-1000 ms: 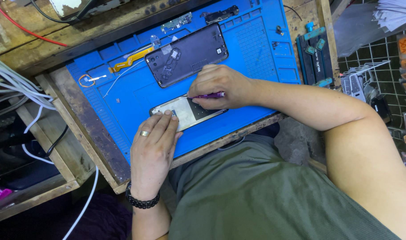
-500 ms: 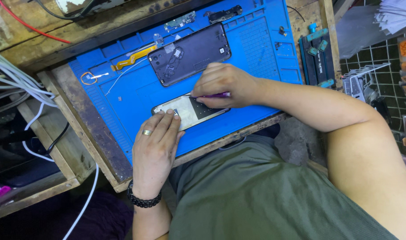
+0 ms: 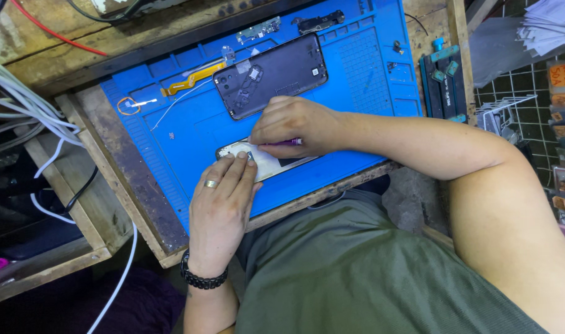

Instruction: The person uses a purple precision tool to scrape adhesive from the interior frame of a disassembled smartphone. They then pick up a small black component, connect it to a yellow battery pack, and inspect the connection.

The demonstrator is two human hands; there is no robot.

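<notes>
An opened phone body (image 3: 267, 162), pale inside, lies near the front edge of a blue work mat (image 3: 189, 133). My left hand (image 3: 224, 198), with a ring and a black bead bracelet, presses its fingertips on the phone's left end. My right hand (image 3: 292, 124) grips a thin purple-handled tool (image 3: 285, 142) and holds its tip over the phone's upper left part. Most of the phone is hidden under both hands. A dark phone back cover (image 3: 270, 74) lies on the mat just beyond my right hand.
An orange flex cable (image 3: 193, 77), a thin white wire (image 3: 171, 105) and small circuit parts (image 3: 258, 28) lie at the mat's far side. A dark tool holder (image 3: 443, 80) stands right of the mat. White cables (image 3: 22, 105) run along the left. The wooden bench edge (image 3: 118, 185) frames the mat.
My right hand has shifted slightly left over the phone with the tool. My left hand stays on the phone's left end. The view has drifted a little.
</notes>
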